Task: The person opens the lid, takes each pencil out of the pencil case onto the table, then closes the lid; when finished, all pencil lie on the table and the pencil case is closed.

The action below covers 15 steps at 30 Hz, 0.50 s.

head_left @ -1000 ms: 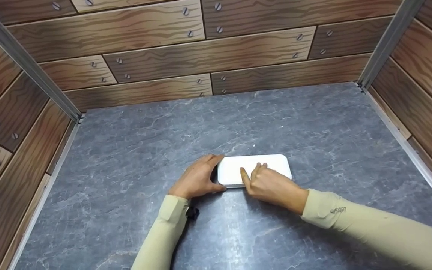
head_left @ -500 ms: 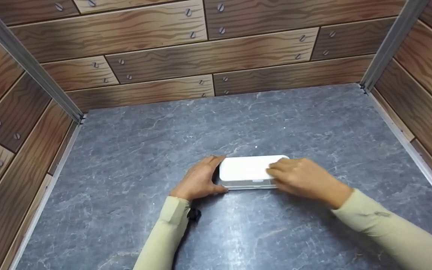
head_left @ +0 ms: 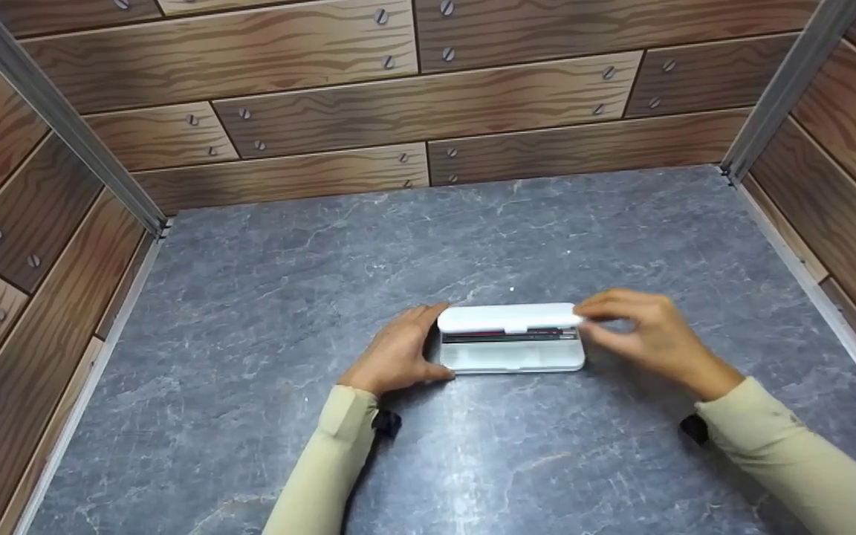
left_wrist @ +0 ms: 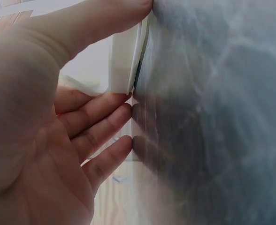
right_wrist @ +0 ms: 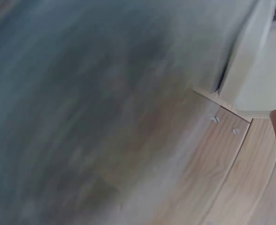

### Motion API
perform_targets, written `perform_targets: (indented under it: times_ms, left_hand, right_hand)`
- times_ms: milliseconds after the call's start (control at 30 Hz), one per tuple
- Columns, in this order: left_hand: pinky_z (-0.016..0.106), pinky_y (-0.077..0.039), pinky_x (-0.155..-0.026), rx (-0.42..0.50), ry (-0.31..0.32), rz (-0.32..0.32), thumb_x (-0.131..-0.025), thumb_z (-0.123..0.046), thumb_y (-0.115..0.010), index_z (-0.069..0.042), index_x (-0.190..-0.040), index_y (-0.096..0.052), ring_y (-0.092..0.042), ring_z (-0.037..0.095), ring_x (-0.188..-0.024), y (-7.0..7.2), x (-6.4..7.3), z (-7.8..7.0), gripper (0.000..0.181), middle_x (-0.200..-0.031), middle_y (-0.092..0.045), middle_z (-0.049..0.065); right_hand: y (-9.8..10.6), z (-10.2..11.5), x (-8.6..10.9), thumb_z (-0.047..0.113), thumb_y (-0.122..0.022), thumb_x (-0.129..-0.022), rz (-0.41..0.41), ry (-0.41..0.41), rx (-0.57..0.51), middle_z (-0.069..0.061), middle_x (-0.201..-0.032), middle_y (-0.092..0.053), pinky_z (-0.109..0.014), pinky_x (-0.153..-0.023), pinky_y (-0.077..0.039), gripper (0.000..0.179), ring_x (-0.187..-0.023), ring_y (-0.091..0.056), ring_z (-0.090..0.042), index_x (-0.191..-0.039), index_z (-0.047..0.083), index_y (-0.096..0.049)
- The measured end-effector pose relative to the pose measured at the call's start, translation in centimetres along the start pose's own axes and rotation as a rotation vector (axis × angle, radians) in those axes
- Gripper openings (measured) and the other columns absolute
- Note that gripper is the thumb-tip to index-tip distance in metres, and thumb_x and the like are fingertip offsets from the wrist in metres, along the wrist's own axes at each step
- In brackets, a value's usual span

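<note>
A white pencil case (head_left: 513,358) lies on the grey marbled tabletop, its lid (head_left: 498,318) tilted partway up on the far side. Several dark pencils (head_left: 498,336) show in the gap beneath the lid. My left hand (head_left: 397,351) grips the case's left end, thumb at the near corner and fingers at the far one. In the left wrist view, the case (left_wrist: 121,61) sits between that thumb and the fingers. With thumb and fingers my right hand (head_left: 655,338) pinches the lid's right end. Only a fingertip of it shows beside the white lid (right_wrist: 264,84) in the right wrist view.
The marbled tabletop (head_left: 309,290) extends around the case. Wood-patterned panels (head_left: 324,126) wall it in at the back and both sides, with metal posts (head_left: 777,89) at the rear corners. A tiny white speck (head_left: 512,289) lies just behind the case.
My right hand has moved from the lid's top to its right end, and the lid has swung up and back, baring the pencils. The left hand keeps its place.
</note>
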<state>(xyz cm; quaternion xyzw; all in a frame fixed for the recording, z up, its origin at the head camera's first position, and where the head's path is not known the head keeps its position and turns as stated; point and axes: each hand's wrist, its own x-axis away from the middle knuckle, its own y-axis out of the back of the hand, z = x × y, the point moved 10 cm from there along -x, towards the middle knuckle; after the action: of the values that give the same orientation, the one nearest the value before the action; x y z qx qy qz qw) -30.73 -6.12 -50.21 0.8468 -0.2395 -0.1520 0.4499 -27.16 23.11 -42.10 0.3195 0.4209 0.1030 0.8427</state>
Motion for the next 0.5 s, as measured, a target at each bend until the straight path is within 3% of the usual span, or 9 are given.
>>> perform_targets:
  times_ms: [67,200,333,500]
  left_hand:
    - [0.053,-0.044,-0.133,-0.006,0.013,0.003,-0.081,-0.034,-0.103,-0.003,-0.172,-0.040,-0.055,0.038,-0.155,0.0,0.0,0.1,0.114,-0.166,-0.058,0.018]
    - [0.053,-0.037,-0.138,0.012,0.045,0.011,-0.082,-0.034,-0.102,0.001,-0.176,-0.028,-0.048,0.041,-0.161,-0.1,-0.1,0.4,0.125,-0.172,-0.050,0.022]
    - [0.052,-0.037,-0.137,0.032,0.038,0.002,-0.081,-0.033,-0.103,0.000,-0.178,-0.016,-0.049,0.038,-0.160,-0.2,0.0,0.3,0.135,-0.171,-0.052,0.020]
    - [0.051,-0.038,-0.137,0.044,0.044,0.009,-0.081,-0.034,-0.103,0.001,-0.179,-0.009,-0.051,0.036,-0.158,-0.3,0.1,0.3,0.140,-0.163,-0.060,0.015]
  right_hand:
    - [0.4,-1.7,-0.3,-0.012,-0.091,-0.081,-0.045,-0.159,-0.068,-0.013,-0.105,-0.086,-0.009,-0.093,-0.060,0.030,-0.096,-0.080,-0.006,-0.106,0.004,-0.088]
    - [0.4,-5.2,-0.6,-0.007,-0.087,-0.091,-0.111,-0.457,-0.224,0.003,-0.104,-0.087,-0.012,-0.086,-0.063,0.017,-0.094,-0.077,0.004,-0.107,-0.002,-0.087]
    - [-0.1,-7.7,-1.2,0.001,-0.083,-0.099,-0.139,-0.621,-0.361,0.022,-0.096,-0.083,-0.016,-0.081,-0.065,0.020,-0.086,-0.080,0.000,-0.115,-0.011,-0.083]
    - [-1.1,-10.1,-1.8,0.005,-0.080,-0.103,-0.165,-0.786,-0.518,0.016,-0.092,-0.084,-0.024,-0.082,-0.069,0.036,-0.083,-0.081,-0.004,-0.127,-0.022,-0.073]
